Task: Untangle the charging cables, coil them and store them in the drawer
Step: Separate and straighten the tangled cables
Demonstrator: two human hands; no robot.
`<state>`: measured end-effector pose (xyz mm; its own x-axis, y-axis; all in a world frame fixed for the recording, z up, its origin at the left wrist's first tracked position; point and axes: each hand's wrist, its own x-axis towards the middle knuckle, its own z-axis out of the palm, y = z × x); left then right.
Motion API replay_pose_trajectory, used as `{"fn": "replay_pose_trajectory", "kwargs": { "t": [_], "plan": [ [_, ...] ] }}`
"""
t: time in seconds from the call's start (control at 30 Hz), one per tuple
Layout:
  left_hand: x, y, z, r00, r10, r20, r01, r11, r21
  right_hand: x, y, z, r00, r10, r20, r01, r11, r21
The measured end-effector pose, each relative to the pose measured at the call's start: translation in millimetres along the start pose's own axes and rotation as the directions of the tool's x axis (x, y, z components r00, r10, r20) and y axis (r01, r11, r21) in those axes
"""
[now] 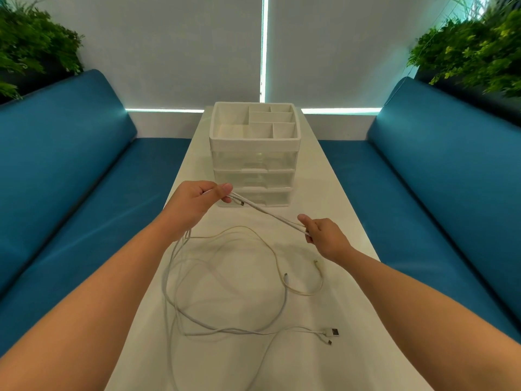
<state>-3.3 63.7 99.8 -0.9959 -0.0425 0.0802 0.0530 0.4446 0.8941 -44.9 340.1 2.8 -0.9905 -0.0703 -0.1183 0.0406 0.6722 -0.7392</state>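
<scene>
A long narrow white table point(332, 193) carries a white plastic drawer organiser point(253, 156) at its far end and loose white charging cables point(225, 292) nearer

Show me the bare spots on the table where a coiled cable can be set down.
Bare table lies right of the loose cables, out to the right edge. A narrower strip runs left of the drawer unit. The middle is crowded with loops and plugs; both hands stretch cables before the drawers.

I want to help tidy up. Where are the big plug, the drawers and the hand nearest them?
Big plug point(332, 332), head view, metal tip.
Drawers point(253, 160), head view, top drawer's front.
Left hand point(194, 200), head view, back of hand.
</scene>
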Motion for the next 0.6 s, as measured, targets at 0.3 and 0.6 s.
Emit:
{"fn": "replay_pose_trajectory", "kwargs": {
  "t": [0.3,0.6],
  "plan": [
    [3.1,-0.6,17.1,0.969,0.021,0.248,-0.069,0.98,0.188,-8.2,-61.5,8.9,0.957,-0.283,-0.069,0.29,0.943,0.161],
    [3.5,16.6,-0.5,0.976,0.064,0.21,-0.096,0.984,0.148,-35.7,-108.0,24.7,0.877,-0.422,0.231,0.277,0.836,0.473]
  ]
}}
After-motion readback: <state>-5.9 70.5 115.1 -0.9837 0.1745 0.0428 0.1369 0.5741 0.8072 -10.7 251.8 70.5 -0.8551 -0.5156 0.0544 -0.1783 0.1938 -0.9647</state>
